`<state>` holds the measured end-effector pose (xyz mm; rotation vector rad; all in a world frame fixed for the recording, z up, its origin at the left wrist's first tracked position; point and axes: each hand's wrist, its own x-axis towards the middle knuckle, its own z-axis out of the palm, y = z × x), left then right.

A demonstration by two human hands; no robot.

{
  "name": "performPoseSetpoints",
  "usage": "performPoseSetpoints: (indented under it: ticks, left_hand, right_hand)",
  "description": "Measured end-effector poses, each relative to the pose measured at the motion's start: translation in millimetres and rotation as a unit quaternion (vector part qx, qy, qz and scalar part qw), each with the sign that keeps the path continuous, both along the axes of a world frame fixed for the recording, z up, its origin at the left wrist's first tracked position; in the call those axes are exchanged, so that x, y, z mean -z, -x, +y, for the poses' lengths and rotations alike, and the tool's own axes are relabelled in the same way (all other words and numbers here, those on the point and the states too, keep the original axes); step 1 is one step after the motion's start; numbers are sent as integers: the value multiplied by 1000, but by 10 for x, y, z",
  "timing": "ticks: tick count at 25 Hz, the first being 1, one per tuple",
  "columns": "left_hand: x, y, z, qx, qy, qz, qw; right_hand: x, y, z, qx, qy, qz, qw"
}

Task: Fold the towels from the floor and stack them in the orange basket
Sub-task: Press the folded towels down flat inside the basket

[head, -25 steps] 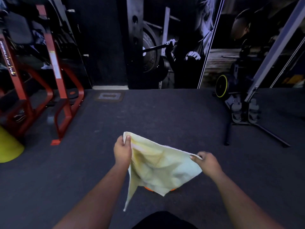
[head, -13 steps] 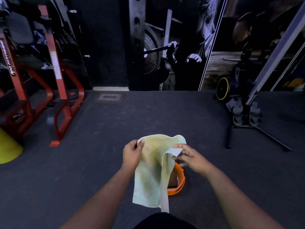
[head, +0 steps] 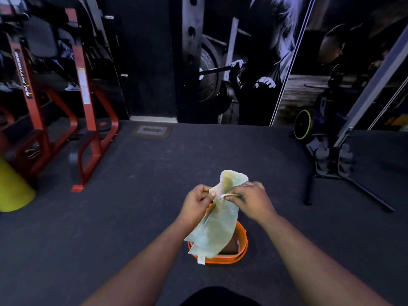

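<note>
Head view only. Pale yellow-green terry towel [head: 217, 219] held up in air, folded lengthwise, hanging down over orange plastic basket [head: 241, 253]; lower end w/ small white tag covering basket's near-left rim. Top of towel bunched, sticking up above both hands. Left hand [head: 196, 204] at towel's left edge, fingers curled, thumb & forefinger pinching cloth. Right hand [head: 251, 200] just beside it on right, fingers curled over a white hem strip, pinching it; fingertips slightly blurred. Hands close, nearly touching. Basket standing on dark grey carpeted floor [head: 110, 228], about centre, near person's feet; contents not clear. Red steel gym frame [head: 88, 120] at floor's far-left edge. Yellow rounded object [head: 13, 191] at left edge. Grey tripod-like stand [head: 344, 164] far right.
</note>
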<state>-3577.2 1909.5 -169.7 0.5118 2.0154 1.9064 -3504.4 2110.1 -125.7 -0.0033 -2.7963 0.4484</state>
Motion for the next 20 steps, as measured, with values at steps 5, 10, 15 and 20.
performPoseSetpoints:
  ticks: [5, 10, 15, 20]
  left_hand:
    - [-118, -80, 41, 26, -16, 5, 1000]
    - [-170, -155, 93, 20, -4, 9, 1000]
    - [-159, -20, 78, -46, 91, 81, 991]
    - [-61, 227, -155, -133, 249, 133, 950]
  right_hand:
    - [-34, 32, -47, 16, 42, 19, 999]
    - [-50, 89, -32, 24, 8, -29, 999]
    - [-66, 43, 64, 49, -56, -47, 996]
    - [55, -188, 423, 94, -155, -58, 982]
